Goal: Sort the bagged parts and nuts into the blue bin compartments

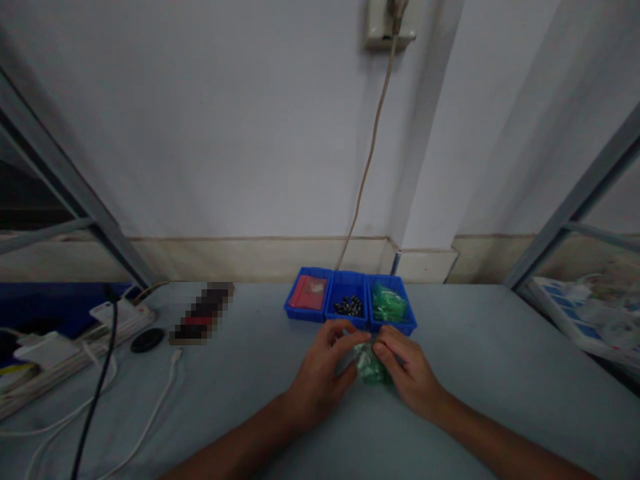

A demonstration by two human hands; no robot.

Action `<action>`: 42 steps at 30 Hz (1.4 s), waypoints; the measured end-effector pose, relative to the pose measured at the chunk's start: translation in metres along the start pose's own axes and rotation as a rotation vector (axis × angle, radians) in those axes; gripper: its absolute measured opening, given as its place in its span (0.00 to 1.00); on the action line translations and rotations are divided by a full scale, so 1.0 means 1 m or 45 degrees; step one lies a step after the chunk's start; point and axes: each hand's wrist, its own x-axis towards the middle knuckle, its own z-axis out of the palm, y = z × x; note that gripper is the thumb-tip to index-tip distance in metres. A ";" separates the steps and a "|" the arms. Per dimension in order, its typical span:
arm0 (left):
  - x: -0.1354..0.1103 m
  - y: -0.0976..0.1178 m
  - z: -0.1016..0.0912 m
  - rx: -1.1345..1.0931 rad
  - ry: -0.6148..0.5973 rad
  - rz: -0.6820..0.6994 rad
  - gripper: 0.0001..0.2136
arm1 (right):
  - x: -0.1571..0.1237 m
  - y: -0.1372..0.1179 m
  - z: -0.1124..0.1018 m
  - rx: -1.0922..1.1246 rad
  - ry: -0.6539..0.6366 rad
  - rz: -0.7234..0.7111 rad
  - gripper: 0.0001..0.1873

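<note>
A small crumpled green clear plastic bag (369,368) is between my two hands, low over the table in front of the bins. My right hand (407,370) pinches its upper right edge with thumb and fingers. From the other side, my left hand (323,373) has curled fingers and a thumb at the bag's left and top edge. Just beyond stand three joined blue bins. The right bin (411,325) holds more green plastic bags (389,303). In the middle bin (345,281) lie small black and silver parts (349,306). The left bin (304,315) contains red or pink packets (306,293).
On the left are a power strip (75,360) with plugs, a black cable (103,377), a white cable (159,407), a black round disc (147,340) and a blurred-out dark item (203,317). A white tray (575,317) with clear plastic stands at right. Metal frame posts flank the table.
</note>
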 end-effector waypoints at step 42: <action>0.009 0.001 -0.001 -0.240 -0.105 -0.498 0.20 | -0.004 0.001 0.003 -0.097 -0.088 -0.119 0.17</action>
